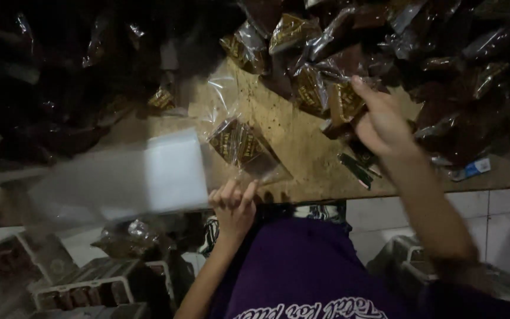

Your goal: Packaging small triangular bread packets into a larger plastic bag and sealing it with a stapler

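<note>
While the left hand (234, 207) pinches the edge of a large clear plastic bag (119, 177) at the wooden surface (296, 147), the right hand (382, 121) reaches into the pile of wrapped brown packets (337, 65), fingers closing loosely around one packet (343, 101). Bagging seems underway; next calls for lifting that packet clear. Motion blur hides the bag's mouth.

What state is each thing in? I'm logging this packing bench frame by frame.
Left hand: at the table edge, pinching the clear bag.
Clear bag: held out flat, blurred.
Right hand: reaching into the pile, touching a packet.
Lone packet: lying flat on the table.
Pile of packets: heaped, wrapped.
</note>
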